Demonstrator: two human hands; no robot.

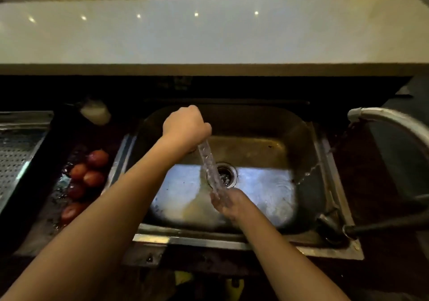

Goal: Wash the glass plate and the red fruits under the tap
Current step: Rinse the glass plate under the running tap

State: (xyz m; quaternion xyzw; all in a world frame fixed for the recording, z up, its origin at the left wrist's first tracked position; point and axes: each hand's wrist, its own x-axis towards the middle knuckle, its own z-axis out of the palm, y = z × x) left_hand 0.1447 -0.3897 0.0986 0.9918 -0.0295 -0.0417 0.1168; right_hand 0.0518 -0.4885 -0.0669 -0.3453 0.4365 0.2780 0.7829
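Over the middle of the sink [308,161] I hold the glass plate [210,166] on edge, so from my view it shows as a thin clear strip running from far-left to near-right, right above the drain [228,175]. My left hand [185,130] is closed over its far rim, and my right hand [228,204] cups the near rim from below with the fingers loosely curled around it. The tap [383,121] arches in from the far right, and a thin stream [308,173] drops from it onto the right part of the basin, well to the right of the plate; so the plate has to travel rightward, and my right hand is the nearer one to the water. There is open room across the basin floor on that side, bounded by the right wall of the sink and the hose [383,225] lying by the near-right corner. The red fruits [87,180] lie in a loose row on the wet dark surface [362,161] just left of the sink's left rim, nearest my left forearm, with a perforated tray [16,152] further left.
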